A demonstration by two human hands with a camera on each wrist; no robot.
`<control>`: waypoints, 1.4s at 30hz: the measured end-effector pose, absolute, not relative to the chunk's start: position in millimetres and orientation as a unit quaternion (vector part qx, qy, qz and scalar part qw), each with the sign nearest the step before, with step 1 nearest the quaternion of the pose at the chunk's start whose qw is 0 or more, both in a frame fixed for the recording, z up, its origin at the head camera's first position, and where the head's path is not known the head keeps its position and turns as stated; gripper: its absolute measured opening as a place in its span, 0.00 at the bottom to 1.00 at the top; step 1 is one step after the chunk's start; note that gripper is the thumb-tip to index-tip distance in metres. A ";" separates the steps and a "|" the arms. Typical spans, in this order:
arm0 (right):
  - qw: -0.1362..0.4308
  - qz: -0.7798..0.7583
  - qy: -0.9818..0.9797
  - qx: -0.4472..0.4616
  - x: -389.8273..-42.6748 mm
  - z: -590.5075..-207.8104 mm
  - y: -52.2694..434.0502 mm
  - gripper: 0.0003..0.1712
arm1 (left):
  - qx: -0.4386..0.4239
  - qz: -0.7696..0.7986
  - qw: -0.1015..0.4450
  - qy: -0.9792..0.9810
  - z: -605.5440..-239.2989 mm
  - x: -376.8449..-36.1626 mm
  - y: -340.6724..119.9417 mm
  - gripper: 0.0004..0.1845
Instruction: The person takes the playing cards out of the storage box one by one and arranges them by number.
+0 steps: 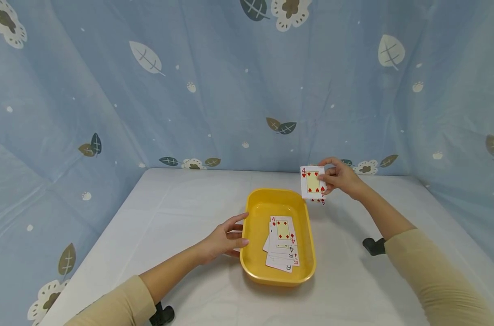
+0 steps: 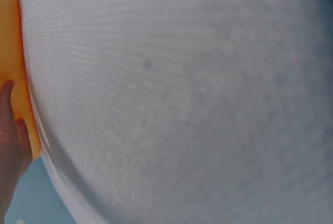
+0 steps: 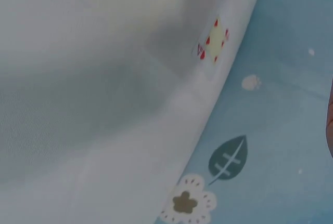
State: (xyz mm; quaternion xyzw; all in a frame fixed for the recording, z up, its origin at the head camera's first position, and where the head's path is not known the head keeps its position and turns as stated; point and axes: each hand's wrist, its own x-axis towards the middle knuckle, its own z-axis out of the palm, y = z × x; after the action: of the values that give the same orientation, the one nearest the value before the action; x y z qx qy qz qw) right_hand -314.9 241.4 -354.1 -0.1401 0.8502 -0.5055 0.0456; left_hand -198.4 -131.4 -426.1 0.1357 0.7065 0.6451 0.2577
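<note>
My right hand [image 1: 339, 177] pinches a four of hearts playing card [image 1: 313, 183], raised beside the far right corner of a yellow plastic tub [image 1: 312, 235]. Behind and below it, a second card with red pips [image 1: 319, 200] peeks out, mostly hidden. The right wrist view shows a red-pipped card [image 3: 214, 42] lying on the white cloth. My left hand [image 1: 224, 237] holds the tub's left side, thumb and index at the rim, other fingers against the outer wall. Inside the tub lies a loose overlapping pile of cards, a four of diamonds [image 1: 283, 230] on top.
White cloth [image 1: 189, 203] covers the table. Blue patterned fabric [image 1: 230, 90] hangs at the back and both sides. Dark objects lie near each forearm, one on the right [image 1: 374, 246] and one on the left [image 1: 163, 314].
</note>
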 end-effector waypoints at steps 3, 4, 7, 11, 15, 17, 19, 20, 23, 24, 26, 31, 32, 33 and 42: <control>0.037 -0.505 0.851 -0.141 -315.4 -354.7 251.2 0.26 | 0.134 0.645 0.258 0.706 -425.5 -197.8 -131.5 0.40; 0.034 -0.504 0.852 -0.140 -315.5 -354.9 254.3 0.26 | 0.134 0.646 0.259 0.706 -425.4 -197.8 -131.5 0.40; 0.027 -0.493 0.858 -0.140 -316.3 -356.9 264.3 0.27 | 0.135 0.645 0.259 0.706 -425.4 -197.8 -131.7 0.41; 0.020 -0.478 0.866 -0.147 -316.7 -360.7 275.6 0.26 | 0.137 0.645 0.259 0.706 -425.7 -197.8 -132.1 0.41; 0.005 -0.464 0.873 -0.153 -317.3 -364.4 286.2 0.25 | 0.140 0.649 0.261 0.701 -426.2 -197.7 -132.6 0.41; 0.003 -0.454 0.880 -0.143 -317.4 -365.0 291.2 0.25 | 0.143 0.651 0.262 0.698 -426.2 -197.7 -132.8 0.42; 0.007 -0.440 0.889 -0.127 -317.2 -364.7 295.3 0.27 | 0.144 0.651 0.263 0.698 -426.4 -197.6 -133.1 0.42; 0.009 -0.436 0.892 -0.118 -317.0 -364.3 297.2 0.28 | 0.145 0.651 0.262 0.698 -426.4 -197.6 -133.2 0.42; 0.017 -0.424 0.900 -0.100 -317.3 -364.2 303.0 0.29 | 0.146 0.650 0.262 0.698 -426.2 -197.7 -133.3 0.42; 0.019 -0.420 0.902 -0.095 -317.2 -364.2 304.7 0.29 | 0.147 0.650 0.261 0.698 -426.1 -197.7 -133.4 0.42; 0.023 -0.414 0.905 -0.091 -317.7 -364.7 308.1 0.30 | 0.148 0.651 0.262 0.697 -426.4 -198.0 -133.5 0.42; 0.023 -0.402 0.910 -0.097 -320.2 -368.2 318.2 0.30 | 0.146 0.652 0.263 0.696 -428.9 -199.7 -134.2 0.43; 0.020 -0.400 0.911 -0.097 -320.5 -368.9 320.3 0.29 | 0.148 0.652 0.263 0.696 -429.4 -200.2 -134.1 0.43; 0.017 -0.397 0.912 -0.097 -320.6 -369.6 322.3 0.29 | 0.148 0.652 0.263 0.696 -429.7 -200.6 -134.0 0.43; 0.016 -0.373 0.924 -0.086 -319.5 -381.8 326.8 0.26 | 0.146 0.651 0.265 0.697 -429.8 -200.9 -134.2 0.42</control>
State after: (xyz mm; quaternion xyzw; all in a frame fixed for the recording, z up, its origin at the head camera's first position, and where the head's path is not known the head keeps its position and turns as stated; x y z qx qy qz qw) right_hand -319.5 326.8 -381.8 -0.0855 0.9239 -0.3727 0.0161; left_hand -200.9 -134.2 -429.8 0.1461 0.6966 0.6505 0.2650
